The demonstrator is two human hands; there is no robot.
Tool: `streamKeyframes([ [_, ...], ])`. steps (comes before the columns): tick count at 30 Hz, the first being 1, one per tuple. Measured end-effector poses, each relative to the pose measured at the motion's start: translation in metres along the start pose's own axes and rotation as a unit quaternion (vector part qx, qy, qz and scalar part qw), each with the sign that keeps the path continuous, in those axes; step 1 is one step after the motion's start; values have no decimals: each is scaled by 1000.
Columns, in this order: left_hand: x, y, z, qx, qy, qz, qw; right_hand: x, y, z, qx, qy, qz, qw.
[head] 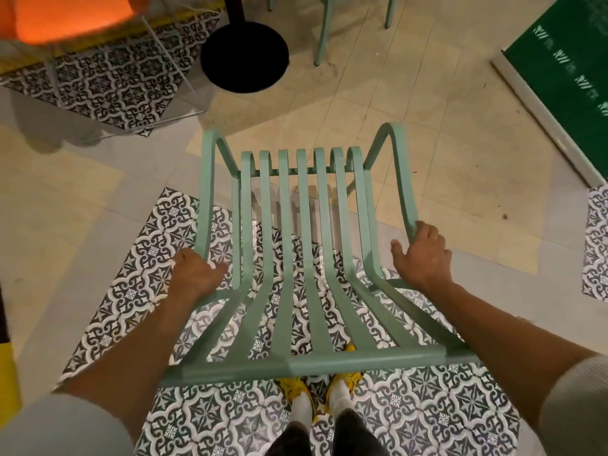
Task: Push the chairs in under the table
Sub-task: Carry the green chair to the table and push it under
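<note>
A mint-green slatted metal chair (304, 258) stands right in front of me, seen from above and behind its backrest. My left hand (194, 274) grips the left armrest near the back. My right hand (422, 255) grips the right armrest, fingers wrapped over the rail. Beyond the chair's front edge stands the black round table base (245, 57) with its black post; the tabletop itself is out of view. The legs of a second green chair (324, 31) show at the top, past the base.
An orange seat on thin metal legs (65, 18) is at top left. A green panel with a white edge (559, 77) runs along the right. Patterned tiles (131, 291) lie under the chair, beige floor beyond. My yellow shoes (325, 386) are below the backrest.
</note>
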State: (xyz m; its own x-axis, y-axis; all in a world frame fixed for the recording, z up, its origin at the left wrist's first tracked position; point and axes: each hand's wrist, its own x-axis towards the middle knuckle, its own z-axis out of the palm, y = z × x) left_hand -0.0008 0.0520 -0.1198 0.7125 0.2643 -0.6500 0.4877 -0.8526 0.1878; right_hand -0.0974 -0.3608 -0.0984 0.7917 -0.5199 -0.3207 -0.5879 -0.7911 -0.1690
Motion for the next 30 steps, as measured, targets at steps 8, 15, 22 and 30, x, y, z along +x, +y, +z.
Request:
streamKeyframes([
  [8,-142,6,-48,3,-89,156,984,-88,-30,-82,4,-117,-189,975],
  [15,-254,-8,-50,131,-17,349,928,-174,-25,-112,14,-107,-192,976],
  [22,-252,-11,-51,209,-3,344,915,-216,-9,-111,-90,-68,-184,976],
  [30,-251,1,-40,274,23,287,918,-211,-8,-113,-124,-68,-204,969],
])
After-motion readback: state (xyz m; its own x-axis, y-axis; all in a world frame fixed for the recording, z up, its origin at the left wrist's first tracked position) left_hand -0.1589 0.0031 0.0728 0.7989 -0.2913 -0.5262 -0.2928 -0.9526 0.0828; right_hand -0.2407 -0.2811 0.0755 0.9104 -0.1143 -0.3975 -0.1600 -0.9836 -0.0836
